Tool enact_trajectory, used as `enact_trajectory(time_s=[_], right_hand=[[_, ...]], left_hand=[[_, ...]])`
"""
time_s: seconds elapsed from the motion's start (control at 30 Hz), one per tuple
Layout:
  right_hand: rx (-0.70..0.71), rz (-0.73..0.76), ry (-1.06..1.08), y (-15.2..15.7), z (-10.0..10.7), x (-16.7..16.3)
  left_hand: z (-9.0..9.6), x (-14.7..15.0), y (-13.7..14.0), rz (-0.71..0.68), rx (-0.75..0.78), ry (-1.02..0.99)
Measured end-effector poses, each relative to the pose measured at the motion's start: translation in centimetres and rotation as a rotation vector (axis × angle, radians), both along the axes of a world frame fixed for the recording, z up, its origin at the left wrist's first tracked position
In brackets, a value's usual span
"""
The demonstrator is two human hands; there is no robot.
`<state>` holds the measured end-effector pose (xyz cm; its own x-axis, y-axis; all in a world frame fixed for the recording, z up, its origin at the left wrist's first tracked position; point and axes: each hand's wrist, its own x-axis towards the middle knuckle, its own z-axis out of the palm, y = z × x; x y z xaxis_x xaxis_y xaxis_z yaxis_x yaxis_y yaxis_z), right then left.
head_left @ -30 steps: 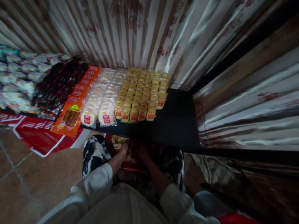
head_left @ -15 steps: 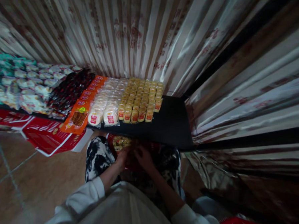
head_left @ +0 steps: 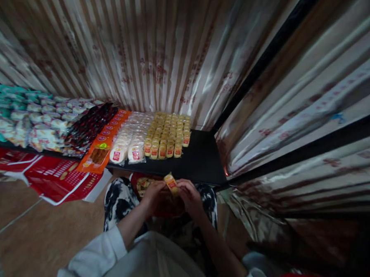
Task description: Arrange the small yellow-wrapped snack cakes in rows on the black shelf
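Between my two hands is a small yellow snack packet (head_left: 171, 183) with a red and orange label, held tilted just in front of the black shelf's edge. My right hand (head_left: 190, 197) grips its right side with thumb and fingers. The fingers of my left hand (head_left: 153, 194) are closed at its left edge. Below, a red container (head_left: 168, 209) with more yellow packets (head_left: 142, 185) sits between my knees, partly hidden by my hands. On the shelf (head_left: 201, 162) stand rows of matching yellow packets (head_left: 168, 135).
Left of the yellow rows lie white round packaged cakes (head_left: 136, 151), orange packs (head_left: 97, 155), dark red packs (head_left: 89, 123) and white and teal bags (head_left: 41, 117). A red bag (head_left: 57, 178) hangs below the shelf. Corrugated walls (head_left: 155, 53) and black bars (head_left: 261, 60) enclose the shelf.
My hands have come up from low over the red container, and a yellow snack packet now shows between them. The view has shifted a little, so the shelf appears lower.
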<state>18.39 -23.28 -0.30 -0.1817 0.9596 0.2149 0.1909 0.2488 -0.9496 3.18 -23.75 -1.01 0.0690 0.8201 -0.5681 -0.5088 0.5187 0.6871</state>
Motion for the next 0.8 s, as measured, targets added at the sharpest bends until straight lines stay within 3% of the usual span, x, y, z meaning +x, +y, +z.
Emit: enact_trajectory(time_s=[0.17,0.33,0.57,0.8], right_hand=[[-0.104,-0.066,0.13,0.6,0.9,0.6],[-0.288,-0.052,0.177,1.1,0.6,1.8],[-0.218,-0.059,0.204,1.9,-0.7,2.4],[-0.311,-0.039,0.101,3.7,-1.2,3.0]], left_hand=[[2.6,0.7,1.7,0.015,0.05,-0.007],[2.7,1.4,2.7,-0.014,0.061,0.051],[2.4,2.5,3.6,-0.073,0.138,0.211],[3.0,3.9,5.6,-0.127,0.293,0.484]])
